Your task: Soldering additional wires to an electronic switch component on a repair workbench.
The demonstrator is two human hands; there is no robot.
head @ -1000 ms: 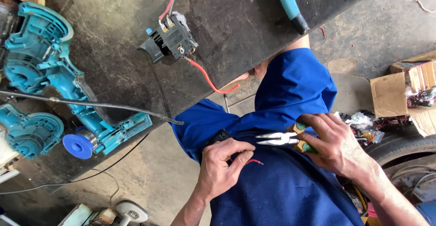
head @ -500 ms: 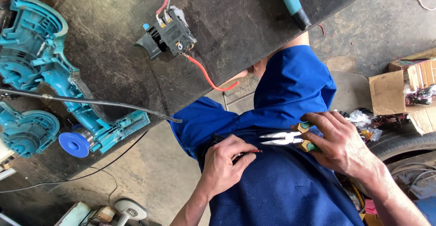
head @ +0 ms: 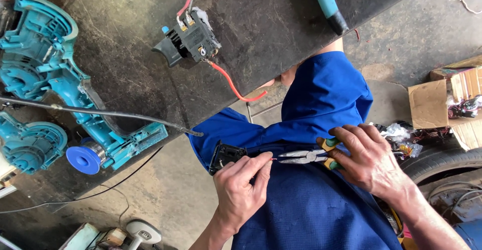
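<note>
My left hand [head: 242,183] pinches a thin red wire by its tip and rests against a small black switch part [head: 225,155] lying on my blue-clad lap. My right hand [head: 368,160] grips needle-nose pliers [head: 305,155] with green and yellow handles; their jaws point left and sit almost at the wire's end near my left fingertips. On the dark workbench [head: 281,24] above lies a black trigger switch [head: 188,41] with red wires [head: 232,85] trailing off it.
Teal power-tool housing halves [head: 47,79] and a blue solder spool [head: 84,160] lie at the bench's left. A black cable [head: 110,113] crosses them. A teal tool handle [head: 329,4] sits at the top. Cardboard boxes [head: 442,99] and a tyre [head: 442,162] stand on the floor at right.
My left hand has shifted so the black switch part shows beside it, and the wire tip is now held out toward the plier jaws. The view has drifted slightly.
</note>
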